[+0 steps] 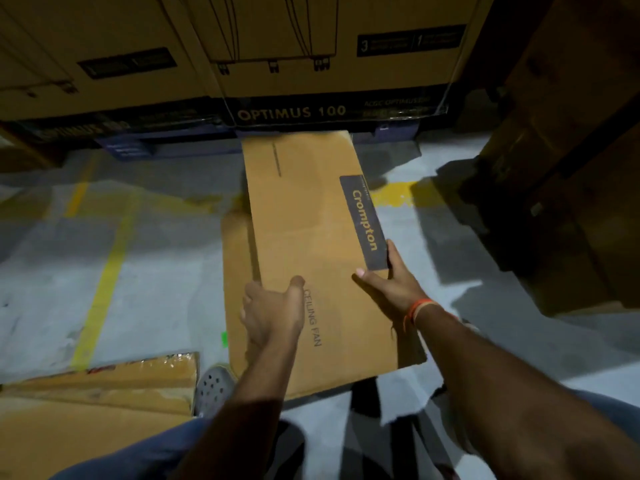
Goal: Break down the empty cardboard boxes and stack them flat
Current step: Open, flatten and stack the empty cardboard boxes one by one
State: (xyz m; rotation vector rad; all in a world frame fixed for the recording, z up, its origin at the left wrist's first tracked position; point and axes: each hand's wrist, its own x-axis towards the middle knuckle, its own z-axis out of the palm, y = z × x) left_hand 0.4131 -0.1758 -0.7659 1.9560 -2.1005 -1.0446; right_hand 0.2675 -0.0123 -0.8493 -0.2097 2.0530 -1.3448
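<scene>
A long brown ceiling-fan box, printed "Crompton", is held over the floor with its far end near the stacked cartons. It looks flattened, with a side panel showing along its left edge. My left hand grips the box's left edge, thumb on top and fingers curled under. My right hand grips the right edge by the dark label, thumb on the top face. An orange band is on that wrist.
Large "Optimus 100" cartons stand on a pallet straight ahead. More tall cartons rise at the right. Flattened cardboard lies at lower left beside my grey perforated shoe. Yellow lines mark the grey concrete floor.
</scene>
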